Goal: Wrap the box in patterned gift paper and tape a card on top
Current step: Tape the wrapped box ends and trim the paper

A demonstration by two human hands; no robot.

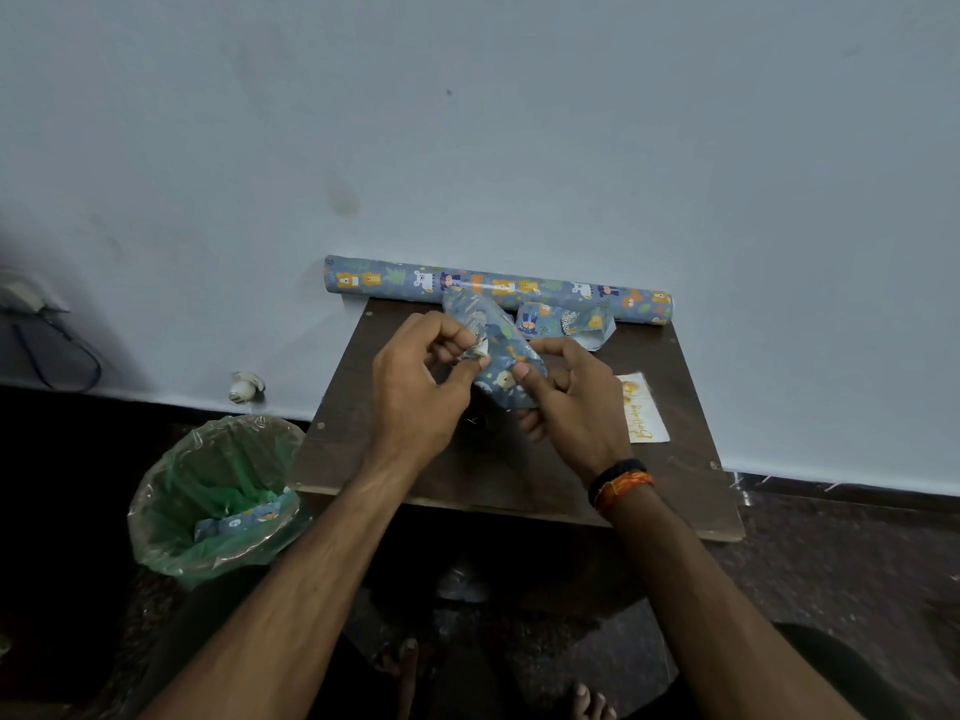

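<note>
Both hands, the left hand [421, 387] pinching a paper flap and the right hand [566, 402] gripping the side, held a blue animal-print wrapped box [498, 345] above a dark wooden table [519, 475]. A matching paper roll [498, 288] lay against the wall behind; a white greeting card [644, 413] rested just right.

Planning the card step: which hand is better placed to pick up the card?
Right hand, probably: the card lies just beside it on the table; the left hand is across the box.

Dim, bluish light; dark, murky floor; wide-angle bending at edges, perhaps slight blur.
</note>
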